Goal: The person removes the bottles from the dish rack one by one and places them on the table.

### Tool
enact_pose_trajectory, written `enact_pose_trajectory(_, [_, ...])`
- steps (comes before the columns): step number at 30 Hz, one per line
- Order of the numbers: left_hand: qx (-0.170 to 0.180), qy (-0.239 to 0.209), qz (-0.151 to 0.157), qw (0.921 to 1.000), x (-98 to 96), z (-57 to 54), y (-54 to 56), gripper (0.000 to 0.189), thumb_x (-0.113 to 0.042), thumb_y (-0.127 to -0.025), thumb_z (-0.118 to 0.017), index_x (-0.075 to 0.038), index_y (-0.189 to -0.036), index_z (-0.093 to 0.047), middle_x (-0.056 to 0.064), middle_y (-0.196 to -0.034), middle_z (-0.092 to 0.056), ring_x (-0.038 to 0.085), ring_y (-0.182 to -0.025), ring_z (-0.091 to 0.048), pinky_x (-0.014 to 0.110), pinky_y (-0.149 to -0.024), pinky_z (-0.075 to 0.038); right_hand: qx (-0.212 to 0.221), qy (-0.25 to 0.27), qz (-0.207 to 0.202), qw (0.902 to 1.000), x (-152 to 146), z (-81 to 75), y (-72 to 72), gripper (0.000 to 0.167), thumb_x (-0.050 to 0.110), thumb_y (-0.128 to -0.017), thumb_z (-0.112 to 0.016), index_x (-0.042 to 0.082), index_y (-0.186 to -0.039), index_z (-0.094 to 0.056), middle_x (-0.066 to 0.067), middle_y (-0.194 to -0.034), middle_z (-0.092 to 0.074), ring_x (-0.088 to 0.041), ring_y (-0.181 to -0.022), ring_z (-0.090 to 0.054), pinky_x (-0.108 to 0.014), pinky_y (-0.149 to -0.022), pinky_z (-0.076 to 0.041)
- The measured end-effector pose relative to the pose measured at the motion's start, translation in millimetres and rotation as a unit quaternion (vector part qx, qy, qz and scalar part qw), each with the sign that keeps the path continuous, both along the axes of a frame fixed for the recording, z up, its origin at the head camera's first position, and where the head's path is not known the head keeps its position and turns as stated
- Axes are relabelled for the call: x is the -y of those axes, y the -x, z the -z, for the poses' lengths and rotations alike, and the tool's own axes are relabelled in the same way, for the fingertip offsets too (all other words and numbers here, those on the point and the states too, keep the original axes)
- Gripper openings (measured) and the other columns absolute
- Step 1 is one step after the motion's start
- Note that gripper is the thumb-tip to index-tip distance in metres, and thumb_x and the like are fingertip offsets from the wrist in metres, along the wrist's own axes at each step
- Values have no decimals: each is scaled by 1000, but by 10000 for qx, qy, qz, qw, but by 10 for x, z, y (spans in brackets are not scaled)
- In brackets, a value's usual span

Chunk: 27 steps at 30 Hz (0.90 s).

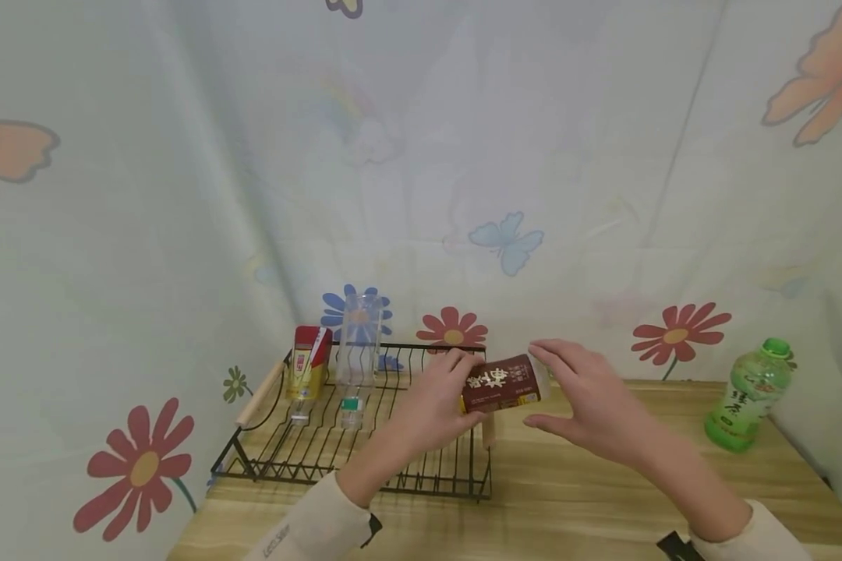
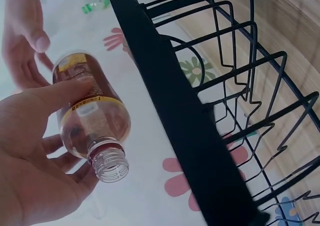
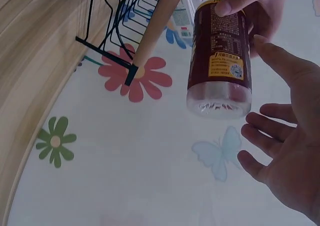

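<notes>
Fingers (image 1: 456, 363) gripping one bottle (image 1: 504, 383), one rack (image 2: 172, 106)

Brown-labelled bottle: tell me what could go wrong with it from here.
Only the left hand clearly grips the bottle; the right hand is open by its base, so it might slip and drop.
Its mouth has no cap and points downward in the left wrist view, so any liquid left inside could spill.
Swung carelessly, it could hit the wire rack close by.
</notes>
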<state>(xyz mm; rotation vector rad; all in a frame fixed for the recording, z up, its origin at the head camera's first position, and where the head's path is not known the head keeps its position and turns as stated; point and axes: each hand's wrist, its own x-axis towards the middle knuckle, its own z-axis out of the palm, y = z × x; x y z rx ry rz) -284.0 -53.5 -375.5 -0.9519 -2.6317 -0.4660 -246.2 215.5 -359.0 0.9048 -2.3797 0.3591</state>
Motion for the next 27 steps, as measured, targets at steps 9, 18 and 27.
enact_pose_trajectory(9, [-256, 493, 283, 9981, -78, -5, -3, 67, -34, -88, -89, -18, -145, -57, -1, -137, -60, 20, -123, -56, 41, -109, -49, 491, -321, 45, 9983, 192, 32, 74, 90, 43, -79, -95, 2, -148, -56, -16, -143, -60, -38, -128, -60, -58, -103, -53])
enact_pose_trajectory(18, [-166, 427, 263, 9986, -122, 38, -23, 68, -30, -87, -91, -15, -144, -57, -1, -138, -60, 19, -122, -57, 37, -107, -51, 520, -367, -80, 9979, 267, 169, 159, 84, 39, -78, -97, 0, -142, -60, -13, -137, -63, -33, -119, -64, -54, -98, -56])
enact_pose_trajectory(27, [-209, 411, 264, 9986, -158, -4, -22, 66, -29, -86, -91, -13, -142, -59, -1, -137, -61, 20, -122, -57, 36, -106, -51, 336, -232, -98, 9991, 257, 230, 166, 74, 28, -78, -97, -1, -136, -62, -13, -131, -65, -31, -113, -65, -49, -92, -59])
